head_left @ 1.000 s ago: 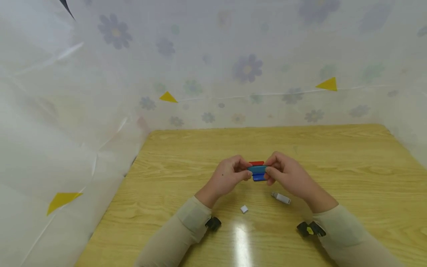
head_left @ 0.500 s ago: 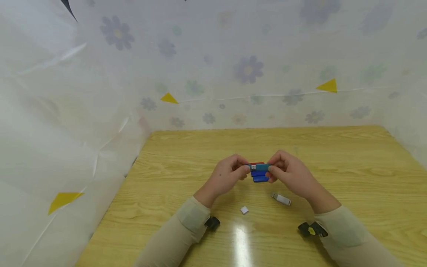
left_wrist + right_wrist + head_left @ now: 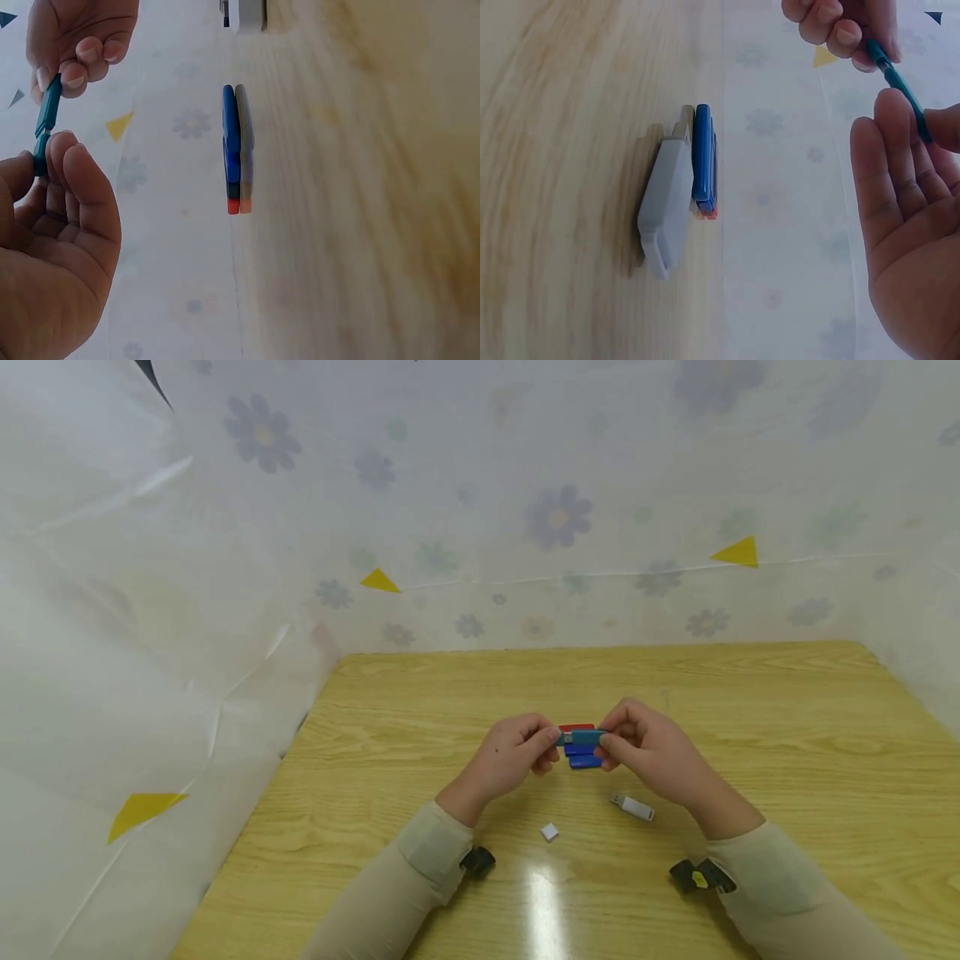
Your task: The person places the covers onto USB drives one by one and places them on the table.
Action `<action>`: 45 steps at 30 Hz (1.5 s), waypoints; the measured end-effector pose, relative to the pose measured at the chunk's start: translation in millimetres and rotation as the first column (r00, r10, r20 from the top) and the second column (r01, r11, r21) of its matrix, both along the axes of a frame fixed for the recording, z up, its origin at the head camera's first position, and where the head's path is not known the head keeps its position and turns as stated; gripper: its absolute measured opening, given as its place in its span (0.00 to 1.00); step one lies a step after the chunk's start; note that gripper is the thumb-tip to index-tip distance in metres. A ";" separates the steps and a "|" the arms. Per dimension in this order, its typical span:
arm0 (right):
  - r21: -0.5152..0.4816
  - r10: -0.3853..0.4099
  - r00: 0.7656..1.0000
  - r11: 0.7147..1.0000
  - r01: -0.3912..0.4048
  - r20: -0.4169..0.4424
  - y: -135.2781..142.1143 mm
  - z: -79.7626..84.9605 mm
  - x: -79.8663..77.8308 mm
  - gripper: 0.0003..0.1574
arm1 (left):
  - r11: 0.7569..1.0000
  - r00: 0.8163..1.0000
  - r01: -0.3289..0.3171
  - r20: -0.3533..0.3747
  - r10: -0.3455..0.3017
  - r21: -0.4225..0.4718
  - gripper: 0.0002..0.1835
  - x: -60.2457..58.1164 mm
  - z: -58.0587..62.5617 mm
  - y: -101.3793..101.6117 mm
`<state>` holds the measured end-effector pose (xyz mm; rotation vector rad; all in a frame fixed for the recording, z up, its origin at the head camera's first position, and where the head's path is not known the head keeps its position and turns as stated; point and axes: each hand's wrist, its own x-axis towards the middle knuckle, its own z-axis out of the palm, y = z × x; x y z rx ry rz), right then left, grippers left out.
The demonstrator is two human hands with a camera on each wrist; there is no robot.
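Above the table, a teal USB flash drive (image 3: 587, 737) is held level between two hands. My left hand (image 3: 504, 758) pinches its small teal cap (image 3: 40, 155) between thumb and fingers. The body of the drive is pinched by my right hand (image 3: 652, 750). Between cap and body a short piece of the metal connector (image 3: 567, 737) shows; whether its tip is inside the cap, I cannot tell. Blue flash drives (image 3: 585, 762) and a red one (image 3: 576, 727) lie side by side behind the hands, partly covered by the teal drive.
A white USB flash drive (image 3: 632, 807) with its connector bare lies nearer on the wooden table (image 3: 420, 710). Left of it is a small white cap (image 3: 550, 832). Translucent flowered sheeting (image 3: 480, 527) with yellow triangles hangs behind the table and at the left.
A second ago no connector showed on the teal drive. Half a second ago the connector came into view between cap and body. Now less of it shows, the cap and body being closer together.
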<state>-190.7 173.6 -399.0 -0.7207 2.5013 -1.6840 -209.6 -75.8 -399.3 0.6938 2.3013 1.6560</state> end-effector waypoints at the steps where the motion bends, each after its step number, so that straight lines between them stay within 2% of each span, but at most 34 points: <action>1: 0.005 0.001 1.000 1.000 -0.001 0.001 -0.3 -0.5 -0.1 0.06 | 1.000 1.000 0.003 0.003 -0.003 -0.005 0.17 -0.3 -0.7 0.2; 7: 0.013 0.016 0.999 1.000 -0.016 0.031 -1.4 -2.8 -0.5 0.10 | 0.998 0.997 0.062 0.041 -0.062 0.014 0.16 -2.6 -3.9 -0.9; 12: -0.009 0.021 0.999 1.000 -0.021 0.045 -0.7 -1.8 0.7 0.07 | 0.991 0.988 0.122 0.086 -0.127 0.062 0.15 -5.3 -5.7 -4.3; 19: -0.041 0.044 0.997 0.998 -0.041 0.067 -2.7 0.5 2.6 0.07 | 0.981 0.979 0.143 0.124 -0.159 0.129 0.17 -5.2 -6.1 -6.0; 25: -0.035 0.012 0.998 0.999 -0.010 0.063 -6.2 0.4 3.5 0.07 | 0.981 0.981 0.121 0.132 -0.141 0.149 0.16 -1.6 -3.7 -3.5; 30: -0.021 -0.019 0.998 1.000 0.020 0.053 -8.6 2.8 5.5 0.07 | 0.988 0.987 0.099 0.115 -0.113 0.121 0.14 -1.6 -3.5 -1.3; 36: -0.012 -0.015 0.999 1.000 0.016 0.031 -8.6 5.6 7.5 0.08 | 0.993 0.992 0.081 0.090 -0.089 0.088 0.14 -0.3 -2.6 0.3; 45: 0.004 -0.042 0.997 0.999 0.042 0.071 -8.2 6.0 5.8 0.09 | 0.992 0.995 0.054 0.075 -0.063 0.110 0.13 2.6 -0.7 5.1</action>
